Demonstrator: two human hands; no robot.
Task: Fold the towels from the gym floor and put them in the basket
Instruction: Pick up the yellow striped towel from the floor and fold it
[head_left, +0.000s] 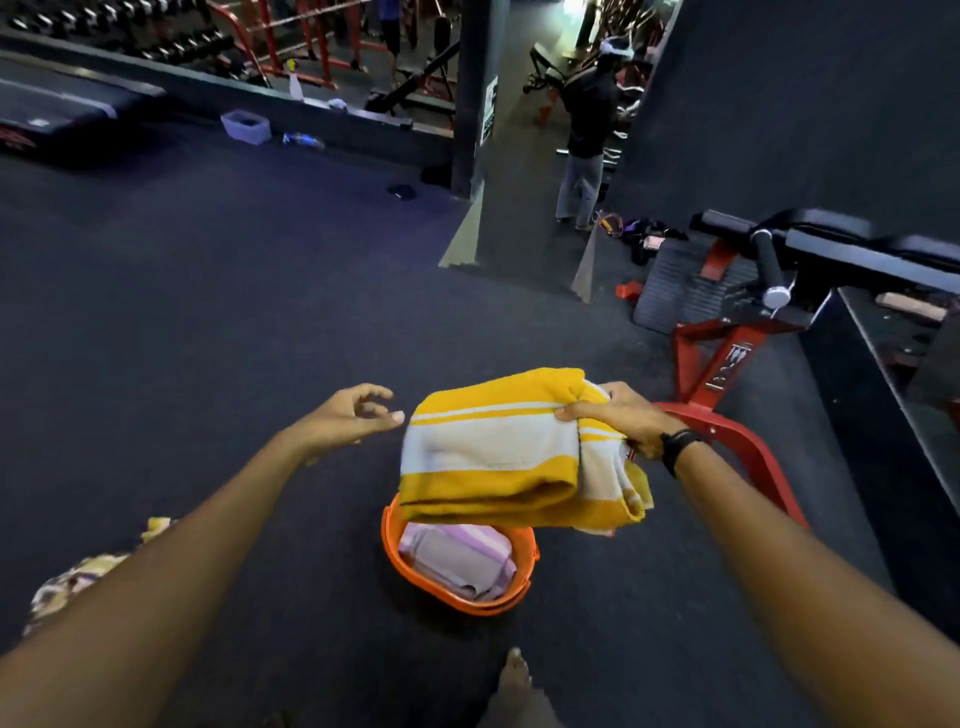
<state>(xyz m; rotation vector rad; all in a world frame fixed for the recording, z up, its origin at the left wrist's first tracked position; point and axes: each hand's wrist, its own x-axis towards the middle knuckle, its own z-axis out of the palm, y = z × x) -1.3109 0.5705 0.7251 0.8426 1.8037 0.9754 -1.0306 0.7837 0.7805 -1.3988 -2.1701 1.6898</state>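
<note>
1. Dark gym floor (218, 322) fills my whole view, rubbery and matte, running up to a low wall at the back.
2. On my right sits a workout bench (852, 254) on a red frame (727, 364), black pads on top, one red leg reaching down just behind the right wrist.
3. Far back, a dumbbell rack (119, 31) lines the top left, and a person (587, 124) stands in the passage beyond the dark pillar (470, 93).
4. Centre frame, the yellow towel (498, 452), yellow with white bands, is folded into a thick bundle and held in the air right above the basket, covering part of its far rim.
5. Below it the orange basket (462, 592) stands on the floor, with a folded pink towel (457, 558) lying inside.
6. Lower left, a crumpled patterned towel (78, 577) lies on the floor, partly hidden by the left forearm.
7. Right hand (618, 421): grip closed round the right end of the yellow towel, thumb on top, a dark band on the wrist.
8. Left hand (353, 415): grip loose and holding nothing, fingers lightly curled, thumb tip just beside the towel's left edge; I can't tell whether it touches.
9. A clear plastic tub (245, 126) rests by the back wall.
10. Bottom edge, a bare foot (514, 675) on the floor near the basket.
</note>
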